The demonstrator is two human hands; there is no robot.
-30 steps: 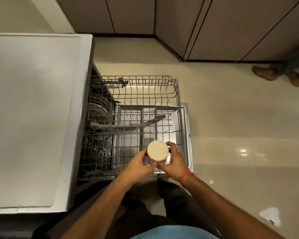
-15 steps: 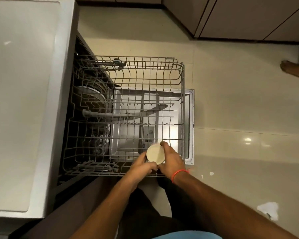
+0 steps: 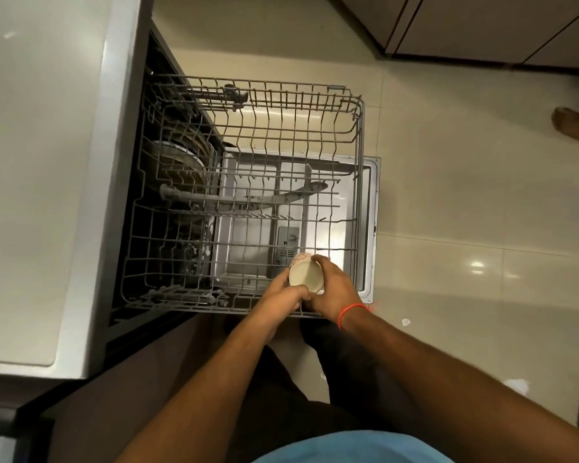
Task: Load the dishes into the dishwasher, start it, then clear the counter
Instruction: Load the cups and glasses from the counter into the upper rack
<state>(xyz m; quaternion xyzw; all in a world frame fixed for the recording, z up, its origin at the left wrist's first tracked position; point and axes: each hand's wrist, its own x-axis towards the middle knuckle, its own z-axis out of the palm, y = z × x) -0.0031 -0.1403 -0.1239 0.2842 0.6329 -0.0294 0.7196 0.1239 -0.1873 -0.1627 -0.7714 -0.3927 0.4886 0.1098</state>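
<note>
Glossy cream floor tiles [image 3: 448, 195] fill the right of the view, with dark cabinet fronts [image 3: 482, 25] along the far edge. Pale counter [image 3: 41, 162] runs down the left side. Dishwasher door [image 3: 370, 195] lies open and flat beneath the grey wire upper rack [image 3: 315, 128], which is pulled out over it.

Your two hands meet at the near right corner of the rack. Your right hand [image 3: 335, 292] curls its fingers round the far side of a cream cup [image 3: 305, 275]; an orange band [image 3: 350, 312] sits on that wrist. Your left hand [image 3: 281, 295] closes on the cup from the near left, thumb and fingers bent against its side. Cup is tipped, its plain round end facing the camera, a red pattern just visible on its far edge. Cannot tell whether it touches the rack wires.

Inside the machine, under the rack's left part, round metal dishes [image 3: 181, 162] stand in shadow. Grey spray arm [image 3: 241, 198] lies across the middle below the wires. Detergent compartment [image 3: 288, 242] shows on the door, just beyond the cup.

A bare foot [image 3: 572, 125] stands on the tiles at the far right. White scraps [image 3: 517, 385] lie on the floor at the near right.
</note>
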